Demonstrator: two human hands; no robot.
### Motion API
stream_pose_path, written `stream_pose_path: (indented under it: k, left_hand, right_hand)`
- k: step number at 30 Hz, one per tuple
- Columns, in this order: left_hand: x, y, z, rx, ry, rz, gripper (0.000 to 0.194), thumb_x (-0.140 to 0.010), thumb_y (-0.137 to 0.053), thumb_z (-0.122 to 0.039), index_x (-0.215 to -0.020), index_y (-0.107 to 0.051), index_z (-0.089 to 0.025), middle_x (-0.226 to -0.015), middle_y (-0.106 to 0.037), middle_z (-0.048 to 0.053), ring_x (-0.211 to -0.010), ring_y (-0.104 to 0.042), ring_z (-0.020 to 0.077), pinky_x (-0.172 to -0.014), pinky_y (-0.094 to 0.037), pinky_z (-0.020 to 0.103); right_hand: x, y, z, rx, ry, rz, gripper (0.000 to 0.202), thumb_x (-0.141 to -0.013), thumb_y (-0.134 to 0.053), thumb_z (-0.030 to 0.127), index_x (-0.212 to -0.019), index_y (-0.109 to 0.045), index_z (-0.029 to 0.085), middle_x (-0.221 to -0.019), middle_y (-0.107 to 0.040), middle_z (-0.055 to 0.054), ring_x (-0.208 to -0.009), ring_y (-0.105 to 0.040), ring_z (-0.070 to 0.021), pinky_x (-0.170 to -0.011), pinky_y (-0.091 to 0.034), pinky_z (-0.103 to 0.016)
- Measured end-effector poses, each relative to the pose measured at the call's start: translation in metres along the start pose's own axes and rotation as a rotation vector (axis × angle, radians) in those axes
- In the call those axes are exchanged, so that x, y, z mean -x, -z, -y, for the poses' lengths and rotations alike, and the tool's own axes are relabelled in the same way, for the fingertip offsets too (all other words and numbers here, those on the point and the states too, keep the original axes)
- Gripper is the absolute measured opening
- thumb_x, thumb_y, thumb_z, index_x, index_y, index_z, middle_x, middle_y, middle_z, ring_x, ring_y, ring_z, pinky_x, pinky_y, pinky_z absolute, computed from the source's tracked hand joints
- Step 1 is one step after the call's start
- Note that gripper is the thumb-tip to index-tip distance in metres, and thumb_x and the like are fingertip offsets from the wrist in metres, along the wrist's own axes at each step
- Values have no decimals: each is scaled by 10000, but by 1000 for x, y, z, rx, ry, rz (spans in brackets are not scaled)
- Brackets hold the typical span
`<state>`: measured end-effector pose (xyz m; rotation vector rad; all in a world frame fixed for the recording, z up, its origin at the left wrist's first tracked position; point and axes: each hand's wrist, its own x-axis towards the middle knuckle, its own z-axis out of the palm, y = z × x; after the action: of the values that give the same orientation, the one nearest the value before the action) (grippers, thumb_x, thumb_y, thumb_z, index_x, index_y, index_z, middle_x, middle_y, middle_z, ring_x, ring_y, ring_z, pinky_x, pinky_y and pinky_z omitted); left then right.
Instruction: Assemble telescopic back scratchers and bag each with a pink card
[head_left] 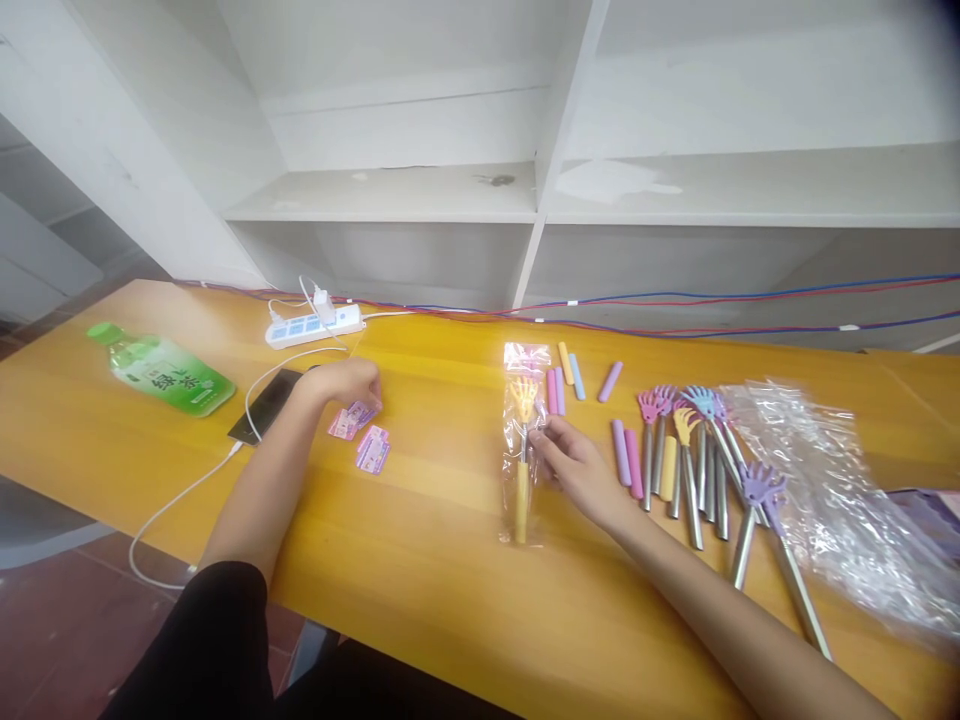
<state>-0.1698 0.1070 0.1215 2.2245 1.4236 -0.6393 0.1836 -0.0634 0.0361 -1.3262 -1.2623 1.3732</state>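
A yellow back scratcher (523, 500) with a hand-shaped head lies inside a clear plastic bag (532, 356) on the table. My right hand (571, 462) is closed, thumb and fingers pinching the right edge of that bag near the scratcher's metal shaft. Over to the left, my left hand (351, 384) curls down, its bent fingertips at a small pile of pink and purple cards (346, 422). What those fingertips hold, if anything, is hidden. Closer to me lie a few more purple cards (373, 450).
Several metal-shafted back scratchers (701, 480) and coloured handle sleeves (621, 452) lie to the right, beside a heap of clear bags (832, 490). On the left are a green tea bottle (171, 372), a phone (264, 408) with its cable, and a power strip (315, 327).
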Motion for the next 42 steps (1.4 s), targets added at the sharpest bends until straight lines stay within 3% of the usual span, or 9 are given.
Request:
stream_pose_path:
  k: [3, 8, 11, 15, 21, 27, 31, 37, 42]
  left_hand:
    - [17, 4, -20, 181, -170, -142, 168, -845, -713, -342, -843, -759, -180, -945, -738, 66, -827, -690, 195, -791, -497, 296]
    - [25, -17, -88, 998, -630, -217, 271, -920, -717, -442, -929, -647, -180, -1305, -550, 88, -896, -747, 160, -958, -559, 384]
    - [13, -40, -126, 1243, -689, -95, 380, -878, -776, -507, -915, -628, -160, -1171, -622, 100, -938, -724, 193, -935, -561, 397]
    - [-2, -64, -152, 1381, -705, -167, 438, -857, -783, -559, -877, -612, -156, -902, -620, 23, -860, -621, 146, -835, -497, 282]
    - [-6, -83, -164, 1462, -571, -369, 450, -837, -792, -562, -878, -572, -172, -855, -609, -4, -792, -594, 133, -755, -459, 253]
    - [4, -90, -173, 1433, -605, -346, 437, -836, -801, -548, -856, -559, -185, -804, -565, -25, -742, -552, 116, -713, -434, 235]
    - [8, -89, -173, 1426, -570, -365, 431, -931, -663, -608, -885, -584, -187, -861, -570, -2, -791, -558, 131, -737, -462, 245]
    - [11, -82, -169, 1355, -603, -417, 345, -954, -677, -473, -1207, -629, -244, -1177, -623, 50, -842, -602, 125, -761, -512, 242]
    - [17, -78, -168, 1327, -607, -389, 649, -928, -652, -264, -1544, -456, -322, -1106, -643, 45, -744, -590, 102, -683, -488, 222]
  right_hand:
    - [1, -3, -3, 6, -18, 27, 598, -872, -633, 781, -870, -448, 213, -593, -445, 55, -502, -410, -96, -466, -330, -221]
    - [6, -10, 1, 11, 5, 90, 558, -905, -624, 741, -942, -509, 196, -693, -553, 17, -549, -486, -104, -501, -402, -231]
    - [10, -14, 3, 38, 18, 120, 538, -936, -595, 724, -970, -517, 194, -707, -563, 12, -553, -480, -102, -514, -403, -235]
    - [13, -18, 3, 90, 37, 181, 487, -982, -558, 673, -1004, -517, 188, -712, -552, 13, -582, -492, -107, -551, -422, -243]
    - [17, -12, 9, 188, 206, -17, 427, -996, -577, 574, -1208, -472, 219, -985, -570, -45, -777, -565, -140, -593, -466, -247]
    - [22, -12, 19, 462, 453, -102, 271, -1027, -592, 480, -1076, -606, 213, -1022, -570, -74, -761, -536, -140, -652, -463, -284]
    - [21, -11, 22, 445, 413, -101, 292, -1044, -565, 490, -989, -624, 209, -892, -600, -50, -732, -535, -151, -668, -450, -295]
    - [20, -5, 29, 150, 260, -13, 509, -1032, -566, 527, -1452, -460, 258, -953, -641, -38, -778, -648, -164, -739, -569, -314]
    - [22, -3, 29, 143, 268, -69, 335, -1014, -609, 506, -1193, -533, 234, -987, -678, -45, -868, -695, -177, -838, -584, -331]
